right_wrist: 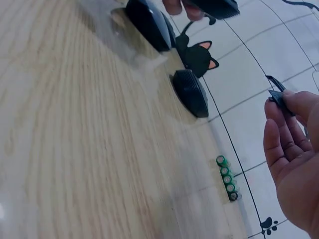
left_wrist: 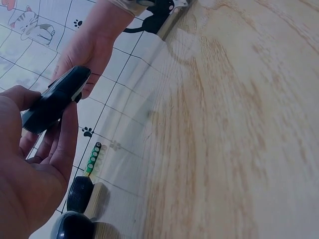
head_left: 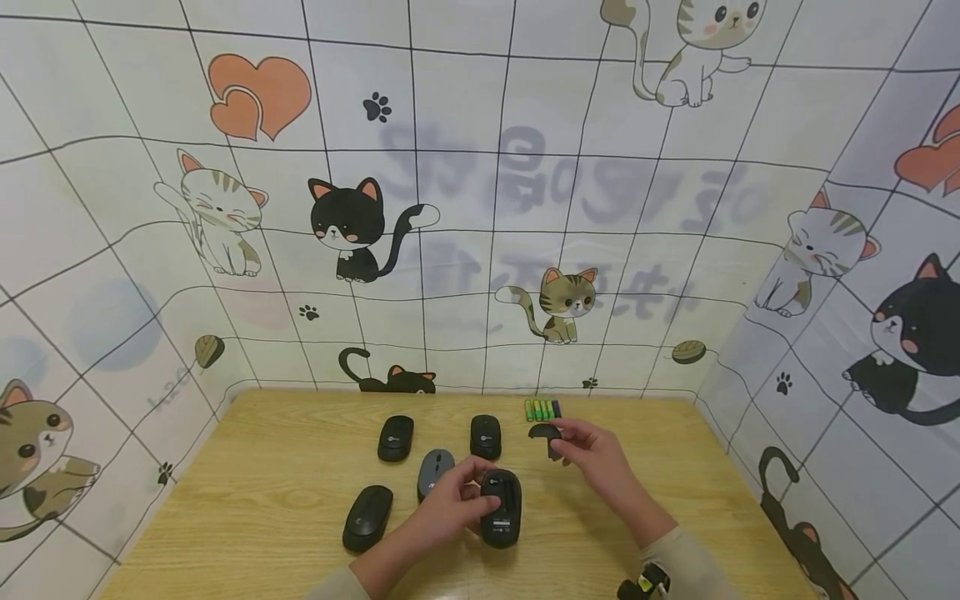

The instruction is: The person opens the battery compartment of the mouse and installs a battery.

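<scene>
My left hand (head_left: pixel 450 504) grips a black computer mouse (head_left: pixel 507 527) above the table, its underside towards me. A long recess shows in that underside; I cannot tell whether a battery lies in it. In the left wrist view, thumb and fingers hold the mouse (left_wrist: pixel 57 99) by its sides. Off to the right, my right hand (head_left: pixel 600 467) pinches a small dark battery cover (head_left: pixel 546 432) between thumb and fingers, apart from the mouse. The right wrist view shows the cover (right_wrist: pixel 280 99) edge-on at the fingertips.
A row of several green batteries (head_left: pixel 542 410) lies near the table's back edge. Around the left hand rest a black mouse (head_left: pixel 395 438), another black mouse (head_left: pixel 486 437), a grey mouse (head_left: pixel 436 472) and a larger black mouse (head_left: pixel 367 518). Cat-patterned cloth (head_left: pixel 465 208) surrounds the wooden table (head_left: pixel 247 500).
</scene>
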